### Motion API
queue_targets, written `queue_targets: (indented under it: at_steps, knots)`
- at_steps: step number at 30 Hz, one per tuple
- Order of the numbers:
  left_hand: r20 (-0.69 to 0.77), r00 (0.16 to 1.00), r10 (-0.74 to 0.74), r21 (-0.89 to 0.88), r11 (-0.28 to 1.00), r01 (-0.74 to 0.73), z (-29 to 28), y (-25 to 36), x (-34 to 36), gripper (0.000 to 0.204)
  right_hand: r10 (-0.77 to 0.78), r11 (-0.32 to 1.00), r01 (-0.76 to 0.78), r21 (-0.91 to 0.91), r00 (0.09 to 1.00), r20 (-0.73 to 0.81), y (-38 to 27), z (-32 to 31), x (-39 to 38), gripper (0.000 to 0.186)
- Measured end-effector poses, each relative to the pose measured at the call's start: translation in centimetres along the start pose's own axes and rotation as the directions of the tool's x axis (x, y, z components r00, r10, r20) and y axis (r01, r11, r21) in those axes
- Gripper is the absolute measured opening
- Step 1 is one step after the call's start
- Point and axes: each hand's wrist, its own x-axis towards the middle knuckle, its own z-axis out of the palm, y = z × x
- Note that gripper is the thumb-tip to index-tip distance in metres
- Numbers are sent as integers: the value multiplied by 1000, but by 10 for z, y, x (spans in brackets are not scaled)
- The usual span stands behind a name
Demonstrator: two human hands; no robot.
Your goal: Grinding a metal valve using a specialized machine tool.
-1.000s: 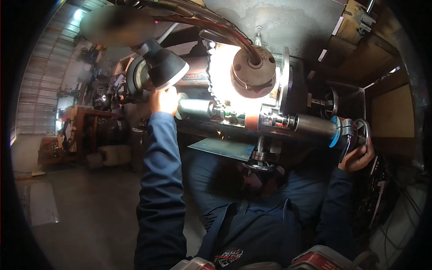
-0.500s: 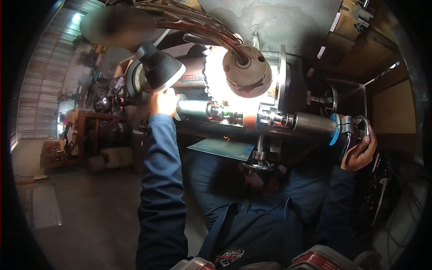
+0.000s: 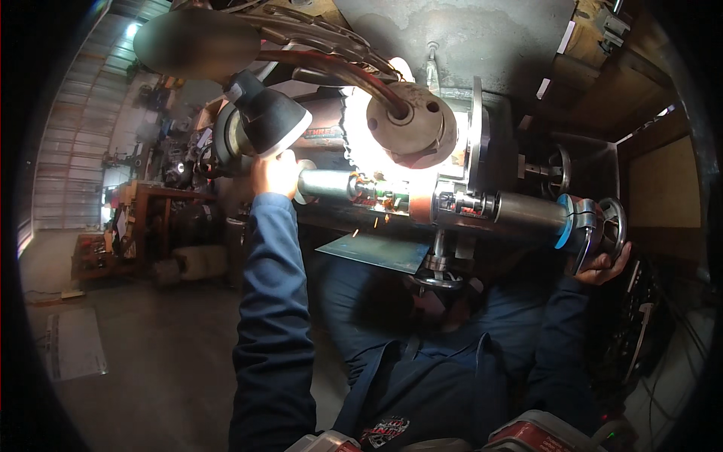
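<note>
My left hand (image 3: 275, 175) is closed just below a black lamp head (image 3: 267, 120), beside the left end of a metal cylinder (image 3: 327, 184); what its fingers grip is hidden. At the right end of the machine, my right hand (image 3: 605, 267) curls round the lower rim of a metal handwheel (image 3: 615, 226). Between my hands runs a shaft assembly with a blue ring (image 3: 564, 221) and a bare metal sleeve (image 3: 531, 212). A round, pale housing (image 3: 414, 124) stands over its middle against a bright glare. Small orange sparks (image 3: 356, 233) fall near the shaft.
A flat metal plate (image 3: 376, 251) juts out below the shaft. Under it sits a second handwheel (image 3: 437, 280), close to my lap. Another handwheel (image 3: 559, 172) is behind, at right. Hoses (image 3: 331, 41) arch over the machine. A cluttered bench (image 3: 147, 226) stands at left.
My right hand has slid down and round the handwheel's rim to its underside. My left hand stays in place. The sparks are longer and more scattered.
</note>
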Motion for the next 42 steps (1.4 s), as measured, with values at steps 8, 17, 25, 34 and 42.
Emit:
queue_targets:
  at_steps: [8, 17, 25, 34, 42]
  knots:
    - [14, 999, 29, 141, 989, -31, -2, -4, 1, 28, -130, 987, 157, 26, 892, -432, -13, 41, 7, 53]
    - [-38, 998, 57, 102, 993, -52, 4, -13, 4, 37, -124, 991, 129, -36, 985, 119, -11, -14, 26, 52]
    - [55, 996, 67, 229, 970, -77, 12, -26, 15, 54, 236, 971, -179, -160, 600, 764, -40, -13, 123, 30]
    - [91, 996, -13, 93, 996, 5, -3, 2, 1, 63, 295, 933, -43, -357, 661, 690, -37, -1, 125, 38]
    - [-45, 996, 77, 140, 988, -70, 9, -16, 7, 65, 135, 965, -235, 116, 827, 545, -35, -50, 85, 48]
